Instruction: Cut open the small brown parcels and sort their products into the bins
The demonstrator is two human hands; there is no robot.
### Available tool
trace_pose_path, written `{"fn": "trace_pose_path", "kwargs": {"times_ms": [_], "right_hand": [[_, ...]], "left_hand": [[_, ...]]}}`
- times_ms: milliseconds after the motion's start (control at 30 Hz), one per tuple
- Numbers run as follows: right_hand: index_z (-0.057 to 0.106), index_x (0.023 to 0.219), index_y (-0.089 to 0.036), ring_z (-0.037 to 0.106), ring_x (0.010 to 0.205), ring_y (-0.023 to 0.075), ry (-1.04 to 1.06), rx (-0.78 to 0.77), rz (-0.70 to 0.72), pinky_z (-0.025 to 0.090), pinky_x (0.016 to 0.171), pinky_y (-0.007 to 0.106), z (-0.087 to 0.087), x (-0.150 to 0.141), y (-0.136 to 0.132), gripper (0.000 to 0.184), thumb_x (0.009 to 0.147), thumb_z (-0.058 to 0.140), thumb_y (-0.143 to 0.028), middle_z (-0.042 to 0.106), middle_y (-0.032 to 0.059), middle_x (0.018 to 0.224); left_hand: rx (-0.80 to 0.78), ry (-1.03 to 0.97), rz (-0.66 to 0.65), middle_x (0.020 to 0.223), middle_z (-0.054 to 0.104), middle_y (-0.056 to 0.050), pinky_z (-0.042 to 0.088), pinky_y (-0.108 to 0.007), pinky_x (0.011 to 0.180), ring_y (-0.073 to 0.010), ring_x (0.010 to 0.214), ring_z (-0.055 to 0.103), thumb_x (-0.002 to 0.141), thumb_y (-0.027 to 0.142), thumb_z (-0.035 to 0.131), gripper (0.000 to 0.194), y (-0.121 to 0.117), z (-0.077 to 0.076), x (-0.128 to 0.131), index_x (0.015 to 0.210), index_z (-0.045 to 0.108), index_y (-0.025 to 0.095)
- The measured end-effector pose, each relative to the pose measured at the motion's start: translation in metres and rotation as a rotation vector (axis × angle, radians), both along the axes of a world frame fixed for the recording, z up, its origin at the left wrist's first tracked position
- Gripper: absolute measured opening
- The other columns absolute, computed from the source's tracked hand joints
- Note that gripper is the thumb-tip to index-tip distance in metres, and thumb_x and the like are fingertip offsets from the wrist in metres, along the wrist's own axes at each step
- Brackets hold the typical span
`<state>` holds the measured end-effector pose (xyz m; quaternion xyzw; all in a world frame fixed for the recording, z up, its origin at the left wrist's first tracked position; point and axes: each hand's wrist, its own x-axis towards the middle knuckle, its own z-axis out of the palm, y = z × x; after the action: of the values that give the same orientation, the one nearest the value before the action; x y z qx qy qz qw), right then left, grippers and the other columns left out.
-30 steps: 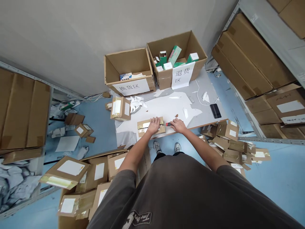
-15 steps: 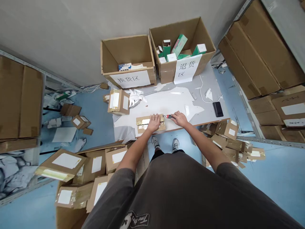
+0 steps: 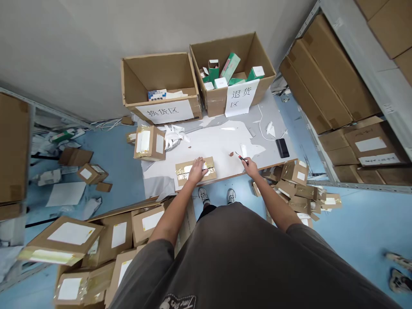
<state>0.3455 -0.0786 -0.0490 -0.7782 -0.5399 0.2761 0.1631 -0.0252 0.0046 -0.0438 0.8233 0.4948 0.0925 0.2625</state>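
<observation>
A small taped cardboard box (image 3: 210, 166) with a white label lies at the front edge of the table. My left hand (image 3: 196, 171) rests on top of it, fingers stretched out flat and covering part of the label. To the right, apart from the box, my right hand (image 3: 250, 168) is closed round the red and black handle of a utility knife (image 3: 242, 158). Its blade points up and left over the table, near a small brown scrap (image 3: 231, 154).
Two large cartons (image 3: 170, 112) (image 3: 216, 107) with paper signs stand at the back. A taped box (image 3: 150, 143) sits on the left, a black phone-like device (image 3: 282, 148) on the right. Parcels (image 3: 151, 221) fill a container at lower left; another person's shoes (image 3: 400, 279) show at right.
The knife has moved away from the box toward the right, and its blade now shows clear of the box. My left hand stays on the box. The view has shifted; another person's shoes appear.
</observation>
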Motion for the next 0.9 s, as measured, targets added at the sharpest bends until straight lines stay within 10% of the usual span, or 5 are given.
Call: {"fn": "trace_pose_path", "kwargs": {"times_ms": [367, 567, 733, 900], "right_hand": [[0.064, 0.125, -0.016, 0.068, 0.1, 0.0284, -0.021, -0.148, -0.489, 0.05, 0.09, 0.035, -0.061, 0.064, 0.019, 0.038, 0.094, 0.065, -0.037, 0.075, 0.0149, 0.108], [0.066, 0.13, -0.015, 0.058, 0.12, 0.0357, -0.222, -0.208, -0.423, 0.047, 0.101, 0.047, -0.098, 0.082, 0.031, 0.043, 0.093, 0.065, -0.037, 0.064, 0.0227, 0.131], [0.057, 0.148, -0.014, 0.05, 0.132, 0.0406, -0.214, -0.091, -0.307, 0.044, 0.109, 0.058, -0.07, 0.036, 0.028, 0.06, 0.092, 0.061, -0.036, 0.056, 0.0249, 0.145], [0.054, 0.156, -0.015, 0.046, 0.144, 0.0367, 0.009, 0.219, 0.206, 0.043, 0.119, 0.054, -0.012, -0.092, 0.014, 0.061, 0.099, 0.054, -0.037, 0.056, 0.021, 0.153]], "left_hand": [[0.037, -0.04, 0.338, 0.149, 0.063, -0.019, 0.043, -0.055, 0.125, -0.0363, 0.145, 0.055, 0.094, 0.035, 0.073, 0.042, -0.014, 0.009, 0.023, 0.132, 0.064, 0.02], [-0.048, 0.007, 0.193, 0.161, 0.056, -0.012, 0.041, -0.048, 0.129, -0.0302, 0.153, 0.049, 0.093, 0.036, 0.073, 0.051, -0.017, 0.03, -0.007, 0.141, 0.064, 0.024], [-0.135, 0.271, 0.138, 0.164, 0.052, -0.014, 0.038, -0.047, 0.129, -0.0345, 0.154, 0.045, 0.087, 0.032, 0.079, 0.067, -0.011, 0.053, -0.054, 0.151, 0.06, 0.023], [-0.24, 0.41, 0.113, 0.15, 0.062, -0.014, 0.047, -0.045, 0.114, -0.0346, 0.136, 0.059, 0.092, 0.042, 0.075, 0.071, -0.007, 0.064, -0.066, 0.157, 0.052, 0.028]]}}
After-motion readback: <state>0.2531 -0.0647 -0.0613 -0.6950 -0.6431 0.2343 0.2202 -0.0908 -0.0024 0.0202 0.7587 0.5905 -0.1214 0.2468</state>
